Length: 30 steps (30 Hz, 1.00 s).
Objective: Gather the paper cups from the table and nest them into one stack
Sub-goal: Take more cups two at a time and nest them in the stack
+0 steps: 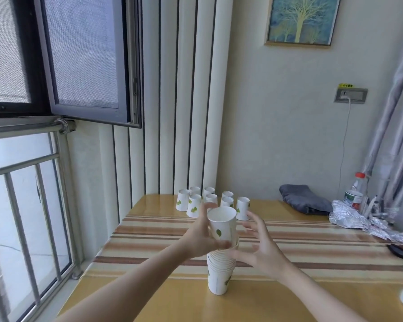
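Head view: left hand (pixel 201 238) grips the top cup (pixel 222 225), seating it in the stack (pixel 219 273) near the tabletop's (pixel 312 298) front edge — right hand (pixel 263 249) hovers open-fingered, likely to steady it. Upside-down cups (pixel 209 202) wait clustered at the far edge.

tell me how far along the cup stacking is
Done: several cups are already nested in the stack near the table's front edge. In hand: the left hand is seating the top cup, the right hand open beside it. Left: eight upside-down cups at the far end.
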Motion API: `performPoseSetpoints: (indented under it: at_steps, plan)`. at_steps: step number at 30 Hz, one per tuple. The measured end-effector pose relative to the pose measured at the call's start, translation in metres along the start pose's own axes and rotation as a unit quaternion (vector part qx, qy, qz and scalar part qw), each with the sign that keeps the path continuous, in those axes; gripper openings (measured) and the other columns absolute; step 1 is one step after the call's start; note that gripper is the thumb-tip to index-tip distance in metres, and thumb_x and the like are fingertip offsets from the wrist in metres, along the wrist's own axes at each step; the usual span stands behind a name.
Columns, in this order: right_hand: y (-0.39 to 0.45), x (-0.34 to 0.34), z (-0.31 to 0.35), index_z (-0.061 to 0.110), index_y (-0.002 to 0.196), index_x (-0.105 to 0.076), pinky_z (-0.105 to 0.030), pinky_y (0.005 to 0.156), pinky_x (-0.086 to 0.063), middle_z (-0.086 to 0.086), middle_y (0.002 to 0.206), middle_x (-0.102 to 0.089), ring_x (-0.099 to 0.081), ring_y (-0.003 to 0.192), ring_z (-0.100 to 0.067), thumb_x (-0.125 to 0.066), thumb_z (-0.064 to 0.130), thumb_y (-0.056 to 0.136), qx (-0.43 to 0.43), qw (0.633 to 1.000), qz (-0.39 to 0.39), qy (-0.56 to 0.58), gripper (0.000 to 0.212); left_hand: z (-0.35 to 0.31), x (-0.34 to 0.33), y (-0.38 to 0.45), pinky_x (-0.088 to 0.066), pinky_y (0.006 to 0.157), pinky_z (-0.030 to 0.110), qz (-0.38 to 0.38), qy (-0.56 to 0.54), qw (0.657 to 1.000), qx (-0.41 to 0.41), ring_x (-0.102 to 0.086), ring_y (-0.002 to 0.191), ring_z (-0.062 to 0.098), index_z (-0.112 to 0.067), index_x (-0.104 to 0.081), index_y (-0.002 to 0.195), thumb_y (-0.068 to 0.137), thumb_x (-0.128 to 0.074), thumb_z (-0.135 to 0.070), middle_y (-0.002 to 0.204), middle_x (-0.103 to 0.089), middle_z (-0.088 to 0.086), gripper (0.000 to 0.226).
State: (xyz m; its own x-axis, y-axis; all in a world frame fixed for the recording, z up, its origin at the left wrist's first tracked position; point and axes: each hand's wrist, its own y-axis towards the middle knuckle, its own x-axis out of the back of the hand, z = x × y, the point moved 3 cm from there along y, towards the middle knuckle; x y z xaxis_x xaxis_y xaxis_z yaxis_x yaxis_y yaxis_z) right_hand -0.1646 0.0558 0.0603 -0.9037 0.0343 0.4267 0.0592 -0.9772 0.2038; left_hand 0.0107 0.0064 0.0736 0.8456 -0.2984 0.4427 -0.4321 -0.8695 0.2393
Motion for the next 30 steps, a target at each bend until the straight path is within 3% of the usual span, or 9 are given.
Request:
performPoseSetpoints:
  at_steps: [3,6,10,13,17,21,26,30]
  plan:
    - [-0.001,0.001,-0.001,0.046,0.142,-0.023,-0.031,0.104,-0.037,0.012,0.141,-0.041,-0.037,0.134,-0.006,-0.083,0.059,0.054,-0.001,1.0,0.01,0.016,0.107,0.004,0.002,-0.001,-0.051,0.091,0.021,0.011,-0.036,0.999,-0.005,-0.056,0.12,0.013,-0.032,-0.024,0.14,0.073,-0.084,-0.025,0.125,-0.056,-0.005,0.091]
    - [0.005,0.0,0.002,0.048,0.135,-0.033,-0.031,0.1,-0.04,0.014,0.136,-0.046,-0.045,0.127,0.0,-0.069,0.067,0.069,-0.009,0.998,0.002,0.068,0.078,0.004,0.002,-0.001,-0.047,0.099,0.024,0.015,-0.065,0.997,0.032,-0.054,0.124,0.006,-0.034,-0.039,0.139,0.072,-0.08,-0.047,0.13,-0.056,-0.01,0.08]
    - [0.029,-0.001,0.0,0.043,0.129,-0.038,-0.033,0.103,-0.039,0.009,0.133,-0.049,-0.052,0.117,-0.005,-0.051,0.058,0.084,-0.035,0.993,-0.038,0.103,0.049,0.013,0.016,0.016,-0.045,0.1,0.024,-0.061,-0.094,0.993,0.043,-0.053,0.125,0.007,-0.023,-0.051,0.13,0.086,-0.068,-0.044,0.128,-0.059,-0.009,0.052]
    - [0.061,0.008,-0.009,0.028,0.134,-0.042,-0.028,0.093,-0.037,-0.003,0.134,-0.051,-0.051,0.115,-0.013,-0.05,0.04,0.095,-0.052,0.993,-0.088,0.066,0.041,0.028,0.041,0.049,-0.045,0.102,0.032,-0.125,-0.037,0.988,0.079,-0.053,0.122,0.014,-0.022,-0.053,0.124,0.093,-0.061,-0.032,0.133,-0.056,-0.003,0.034]
    - [0.113,0.022,-0.023,0.023,0.137,-0.042,-0.032,0.093,-0.042,-0.005,0.136,-0.048,-0.05,0.119,-0.016,-0.056,0.036,0.093,-0.092,0.991,-0.097,-0.01,0.048,0.048,0.06,0.098,-0.041,0.086,0.022,-0.102,0.13,0.98,0.107,-0.046,0.107,0.012,-0.023,-0.045,0.138,0.087,-0.068,-0.028,0.139,-0.041,0.002,0.056]
    - [0.161,0.027,-0.041,0.021,0.134,-0.045,-0.04,0.1,-0.047,-0.002,0.131,-0.048,-0.053,0.121,-0.02,-0.063,0.026,0.087,-0.097,0.988,-0.085,-0.081,0.051,0.076,0.057,0.155,-0.043,0.101,0.031,-0.061,0.256,0.96,0.097,-0.045,0.127,0.021,-0.025,-0.044,0.141,0.083,-0.071,-0.034,0.149,-0.039,0.002,0.064]
    - [0.202,0.02,-0.071,0.022,0.132,-0.046,-0.029,0.089,-0.044,0.0,0.126,-0.046,-0.053,0.113,-0.018,-0.062,0.023,0.088,-0.105,0.986,-0.066,-0.109,0.046,0.118,0.03,0.203,-0.05,0.098,0.039,-0.002,0.366,0.923,0.116,-0.045,0.129,0.026,-0.028,-0.035,0.145,0.078,-0.072,-0.046,0.143,-0.041,0.003,0.079]
    - [0.211,0.011,-0.096,0.026,0.129,-0.047,-0.024,0.083,-0.04,0.003,0.127,-0.048,-0.055,0.11,-0.014,-0.061,0.025,0.089,-0.108,0.987,-0.046,-0.112,0.043,0.143,0.017,0.218,-0.054,0.087,0.038,-0.012,0.417,0.901,0.124,-0.048,0.123,0.026,-0.026,-0.033,0.143,0.079,-0.069,-0.053,0.137,-0.046,0.002,0.078]
